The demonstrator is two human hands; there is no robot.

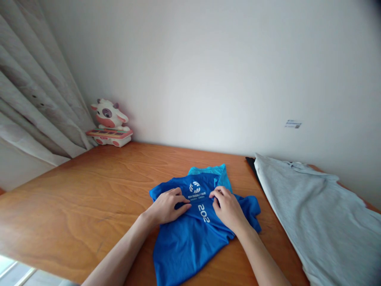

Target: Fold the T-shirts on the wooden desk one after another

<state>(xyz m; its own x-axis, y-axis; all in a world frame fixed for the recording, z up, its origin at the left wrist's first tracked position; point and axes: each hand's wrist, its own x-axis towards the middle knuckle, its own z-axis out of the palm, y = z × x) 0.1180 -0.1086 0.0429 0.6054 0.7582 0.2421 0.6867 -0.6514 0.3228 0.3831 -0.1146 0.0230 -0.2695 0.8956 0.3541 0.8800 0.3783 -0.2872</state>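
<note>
The blue printed T-shirt lay on the wooden table, partly spread, one side bunched, creases unsmoothed. The left hand and right hand touched it, fingers half-curled; whether either pinched fabric was indeterminable.

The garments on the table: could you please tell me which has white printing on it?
The blue shirt, under the left hand and right hand; the grey garment to the right shows no such print.
</note>
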